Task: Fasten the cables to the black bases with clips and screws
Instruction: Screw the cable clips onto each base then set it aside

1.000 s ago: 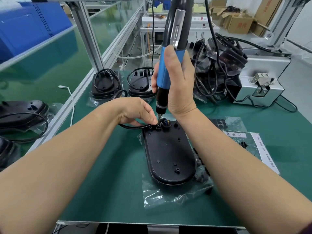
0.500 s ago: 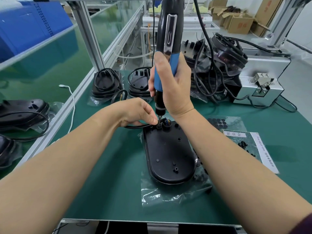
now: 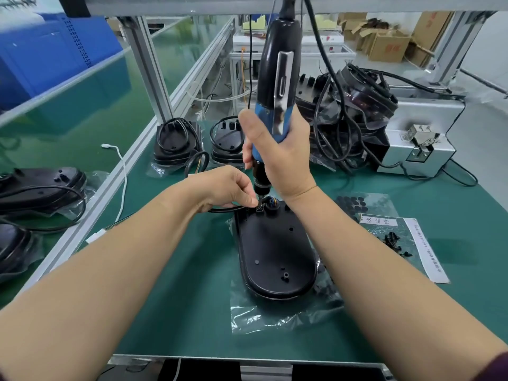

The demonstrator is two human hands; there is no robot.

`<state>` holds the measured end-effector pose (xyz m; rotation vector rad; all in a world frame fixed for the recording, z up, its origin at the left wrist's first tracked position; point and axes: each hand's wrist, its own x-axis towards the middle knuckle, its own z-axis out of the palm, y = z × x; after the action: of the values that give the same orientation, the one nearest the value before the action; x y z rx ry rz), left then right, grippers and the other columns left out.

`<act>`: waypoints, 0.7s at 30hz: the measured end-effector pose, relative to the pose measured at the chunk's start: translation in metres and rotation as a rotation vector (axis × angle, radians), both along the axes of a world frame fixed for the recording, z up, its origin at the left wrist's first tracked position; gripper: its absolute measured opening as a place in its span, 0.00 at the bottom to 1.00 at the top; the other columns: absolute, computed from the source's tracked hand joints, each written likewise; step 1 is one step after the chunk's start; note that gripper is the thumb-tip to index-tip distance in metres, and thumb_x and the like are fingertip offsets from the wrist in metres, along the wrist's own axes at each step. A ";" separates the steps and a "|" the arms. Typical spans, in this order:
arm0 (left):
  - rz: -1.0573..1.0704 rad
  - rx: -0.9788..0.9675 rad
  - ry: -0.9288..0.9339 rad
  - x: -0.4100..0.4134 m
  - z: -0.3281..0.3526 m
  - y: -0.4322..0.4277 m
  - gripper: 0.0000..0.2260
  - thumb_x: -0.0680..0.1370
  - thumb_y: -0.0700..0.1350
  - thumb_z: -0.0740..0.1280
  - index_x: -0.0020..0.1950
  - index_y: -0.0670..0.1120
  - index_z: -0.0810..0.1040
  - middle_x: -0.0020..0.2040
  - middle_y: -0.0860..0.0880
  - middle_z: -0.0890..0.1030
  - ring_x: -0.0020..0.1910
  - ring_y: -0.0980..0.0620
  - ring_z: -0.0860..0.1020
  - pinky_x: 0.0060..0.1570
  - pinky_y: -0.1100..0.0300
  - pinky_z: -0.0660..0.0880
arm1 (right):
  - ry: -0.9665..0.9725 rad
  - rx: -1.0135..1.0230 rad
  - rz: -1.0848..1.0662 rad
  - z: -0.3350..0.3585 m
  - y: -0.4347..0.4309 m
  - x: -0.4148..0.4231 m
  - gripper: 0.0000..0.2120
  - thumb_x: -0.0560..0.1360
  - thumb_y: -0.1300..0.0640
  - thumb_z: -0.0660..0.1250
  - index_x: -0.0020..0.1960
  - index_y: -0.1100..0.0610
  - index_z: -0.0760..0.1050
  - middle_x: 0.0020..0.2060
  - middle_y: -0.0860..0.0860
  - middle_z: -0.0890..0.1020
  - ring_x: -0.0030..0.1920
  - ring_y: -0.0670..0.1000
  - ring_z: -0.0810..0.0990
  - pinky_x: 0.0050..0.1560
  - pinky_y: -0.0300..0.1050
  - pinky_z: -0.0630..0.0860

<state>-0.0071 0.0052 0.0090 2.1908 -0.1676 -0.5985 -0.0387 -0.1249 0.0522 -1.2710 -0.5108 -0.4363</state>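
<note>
Step in hand looks like driving the clip screw. Your right hand grips the electric screwdriver upright, bit on the cable clip at the far end of the black base, which lies on a plastic bag. Your left hand pinches the cable beside the clip. Next, likely: hold the bit square and the cable seated. The screw is too small to see.

Cannot make out the fastening spot beneath the screwdriver, half masked by the left hand pinching the cable. Cannot read the paper sheet print or trace the cord past the top edge.
</note>
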 end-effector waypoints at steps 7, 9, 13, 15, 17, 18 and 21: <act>-0.048 0.006 0.003 0.001 0.002 0.001 0.06 0.71 0.38 0.75 0.36 0.46 0.82 0.38 0.45 0.78 0.40 0.49 0.72 0.43 0.55 0.70 | 0.008 0.057 0.014 0.015 -0.012 -0.006 0.19 0.71 0.52 0.72 0.49 0.67 0.71 0.28 0.60 0.74 0.24 0.56 0.73 0.26 0.49 0.73; -0.064 0.017 0.008 0.002 0.003 0.000 0.05 0.72 0.37 0.74 0.38 0.44 0.81 0.37 0.46 0.77 0.37 0.51 0.71 0.40 0.59 0.69 | -0.050 0.044 -0.002 0.028 -0.024 -0.003 0.16 0.73 0.55 0.71 0.49 0.66 0.71 0.29 0.56 0.75 0.24 0.55 0.74 0.27 0.47 0.74; -0.076 0.004 0.056 0.002 0.008 -0.001 0.04 0.74 0.37 0.73 0.40 0.45 0.81 0.37 0.50 0.79 0.39 0.56 0.75 0.44 0.63 0.72 | -0.036 0.171 -0.186 0.035 -0.056 -0.003 0.10 0.77 0.59 0.70 0.51 0.62 0.71 0.33 0.53 0.76 0.25 0.52 0.73 0.28 0.44 0.74; -0.077 -0.005 0.072 0.002 0.009 0.000 0.04 0.74 0.38 0.72 0.41 0.45 0.81 0.37 0.52 0.80 0.40 0.57 0.76 0.45 0.62 0.73 | 0.065 0.260 -0.303 0.026 -0.077 -0.003 0.12 0.77 0.57 0.71 0.53 0.61 0.70 0.34 0.53 0.75 0.26 0.52 0.73 0.29 0.44 0.73; -0.081 0.019 0.065 0.000 0.009 -0.002 0.03 0.73 0.41 0.74 0.43 0.44 0.81 0.40 0.51 0.80 0.44 0.56 0.76 0.52 0.59 0.73 | 0.174 0.357 -0.428 0.012 -0.101 -0.003 0.13 0.77 0.55 0.71 0.53 0.60 0.69 0.32 0.53 0.75 0.27 0.52 0.72 0.29 0.44 0.73; -0.093 0.045 0.041 0.000 0.008 -0.004 0.05 0.73 0.43 0.75 0.43 0.44 0.81 0.40 0.50 0.80 0.44 0.55 0.76 0.54 0.58 0.72 | 0.223 0.414 -0.499 0.005 -0.113 -0.004 0.13 0.76 0.56 0.72 0.52 0.59 0.69 0.31 0.52 0.74 0.27 0.52 0.73 0.29 0.44 0.73; -0.096 0.058 -0.008 -0.002 0.005 -0.007 0.07 0.71 0.43 0.76 0.42 0.43 0.80 0.38 0.49 0.78 0.42 0.52 0.74 0.52 0.57 0.68 | 0.358 0.591 -0.701 -0.017 -0.144 -0.004 0.15 0.75 0.60 0.71 0.54 0.59 0.66 0.33 0.52 0.75 0.28 0.52 0.74 0.30 0.44 0.74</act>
<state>-0.0095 -0.0019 0.0137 2.2513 -0.2632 -0.6558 -0.0428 -0.2685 0.0350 -0.8843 0.3771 -0.8480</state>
